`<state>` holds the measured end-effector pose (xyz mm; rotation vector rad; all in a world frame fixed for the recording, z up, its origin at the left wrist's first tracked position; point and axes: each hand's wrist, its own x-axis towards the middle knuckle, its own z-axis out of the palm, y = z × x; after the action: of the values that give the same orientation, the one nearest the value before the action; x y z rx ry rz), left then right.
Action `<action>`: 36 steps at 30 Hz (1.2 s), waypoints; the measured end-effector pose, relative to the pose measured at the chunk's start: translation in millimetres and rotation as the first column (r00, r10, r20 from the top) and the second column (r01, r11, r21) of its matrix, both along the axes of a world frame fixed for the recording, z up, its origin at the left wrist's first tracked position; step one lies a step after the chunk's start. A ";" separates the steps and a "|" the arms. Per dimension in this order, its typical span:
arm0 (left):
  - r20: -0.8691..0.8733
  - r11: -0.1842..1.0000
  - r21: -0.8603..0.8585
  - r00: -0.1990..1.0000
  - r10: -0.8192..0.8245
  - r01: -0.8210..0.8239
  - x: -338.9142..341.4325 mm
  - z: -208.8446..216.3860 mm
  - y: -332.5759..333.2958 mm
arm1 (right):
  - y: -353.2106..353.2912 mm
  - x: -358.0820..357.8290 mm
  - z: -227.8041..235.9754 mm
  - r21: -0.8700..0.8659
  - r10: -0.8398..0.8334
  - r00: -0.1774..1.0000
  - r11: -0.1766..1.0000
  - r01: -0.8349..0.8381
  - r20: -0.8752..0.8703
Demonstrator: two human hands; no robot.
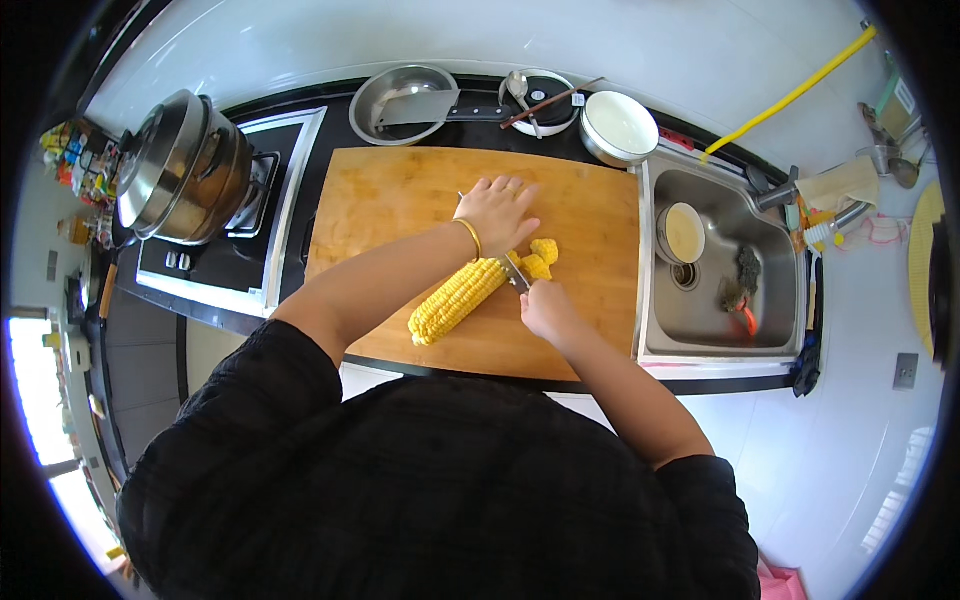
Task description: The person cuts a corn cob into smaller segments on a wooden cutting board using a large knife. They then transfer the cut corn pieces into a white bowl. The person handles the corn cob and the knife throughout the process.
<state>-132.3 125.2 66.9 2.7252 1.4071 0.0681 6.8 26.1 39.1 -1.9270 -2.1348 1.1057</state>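
Note:
A yellow corn cob [452, 308] lies slantwise on the wooden cutting board [375, 195]. My right hand [550, 308] is wrapped round the handle of a kitchen knife [516, 276], whose blade stands at the far end of the cob. My left hand [498, 212], fingers stretched out, lies over the far part of the blade and hides most of it. A little of the blade's tip shows past the wrist. Several cut corn pieces [539, 261] lie on the board just right of the blade.
A lidded steamer pot [175, 170] stands on the stove at left. Behind the board are a steel bowl [362, 112] with a cleaver [420, 107] across it, and a white bowl [620, 125]. A steel sink [720, 335] at right holds a small bowl [684, 232] and scraps.

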 end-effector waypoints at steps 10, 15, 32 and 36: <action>0.207 0.988 0.148 0.978 0.020 -0.052 -32.0 -34.3 -12.2 | -0.8 -3.9 -11.2 0.040 0.042 0.999 0.998 -0.041 -0.026; 0.401 0.974 0.211 0.916 -0.007 -0.085 -42.2 6.1 -26.2 | 0.2 -3.2 -9.1 -0.032 0.087 0.996 0.996 -0.087 -0.005; 0.092 0.816 -0.383 0.862 0.499 -0.432 -86.7 -43.9 -118.8 | -54.1 20.4 -12.4 0.199 -0.157 0.973 0.961 0.191 -0.171; 0.195 0.891 -0.259 0.884 0.426 -0.372 -80.4 -34.6 -109.5 | -60.2 30.2 21.4 0.179 -0.254 0.938 0.937 0.299 -0.238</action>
<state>-212.7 15.7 32.3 2.1289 1.7588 0.2532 37.0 -34.1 60.5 -1.8482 -1.7263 0.9373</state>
